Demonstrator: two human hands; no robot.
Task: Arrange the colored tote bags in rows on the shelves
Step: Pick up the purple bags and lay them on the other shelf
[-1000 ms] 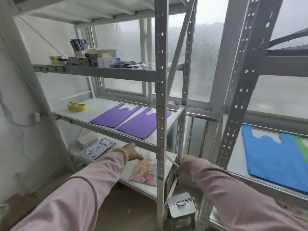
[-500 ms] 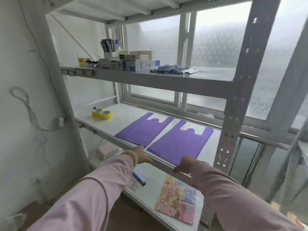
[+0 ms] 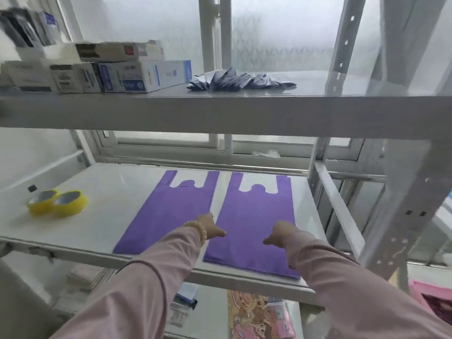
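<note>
Both hands lie flat, grip released: left hand (image 3: 211, 227) between the two purple bags, right hand (image 3: 281, 234) on the right purple bag (image 3: 254, 216) (middle shelf (image 3: 110, 204)).

2 purple tote bags are lying flat on the white middle shelf (image 3: 117, 192), side by side with just a thin strip of shelf showing between them. Handles on both point toward the window at the back, bottoms near the front edge. The left bag (image 3: 168, 211) sits a bit skewed, the right bag (image 3: 254, 216) looks straighter.
</note>
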